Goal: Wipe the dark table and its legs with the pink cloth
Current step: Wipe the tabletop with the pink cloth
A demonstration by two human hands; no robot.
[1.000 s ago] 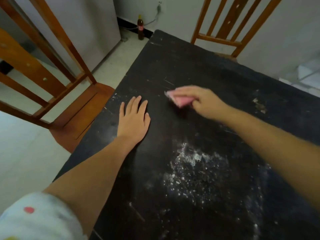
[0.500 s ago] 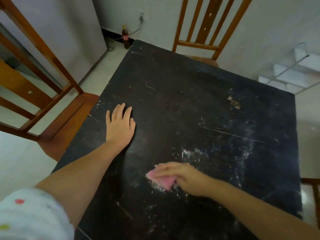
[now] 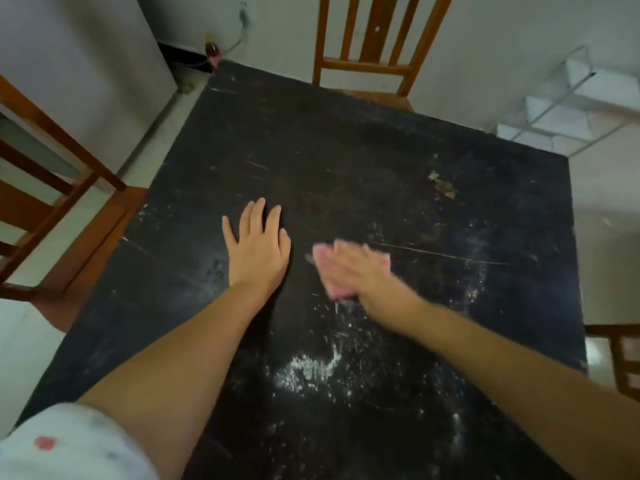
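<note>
Pink cloth (image 3: 349,271): lay flat on the dark bench (image 3: 346,161), near the middle of its top, under the right hand (image 3: 360,275). Pink edges showed past the fingertips at the far side, at the right beside the knuckles, and at the near side by the heel of the hand. Cloth and hand were both motion-blurred.

Right hand: fingers straight and close together, palm down, pressing the cloth against the bench top. Forearm entered from the lower right.

Left hand (image 3: 258,247): palm down on the bare bench top just left of the cloth, apart from it, fingers straight and slightly spread, holding nothing. Forearm entered from the lower left, with a white sleeve (image 3: 65,445) bearing coloured dots at the upper arm.

Bench top: black, scratched; a patch of white powder (image 3: 311,368) lay nearer than the cloth, with finer specks scattered toward the right edge. A small pale scuff or bit of debris (image 3: 441,183) sat farther off, toward the far right.

Surroundings: a wooden chair (image 3: 367,53) stood at the far edge of the bench, another wooden chair (image 3: 62,188) at the left side, part of a third (image 3: 620,355) at the right. A bottle (image 3: 212,51) stood on the floor by the far wall; its contents cannot be told. A white wire rack (image 3: 568,102) stood at the upper right.
</note>
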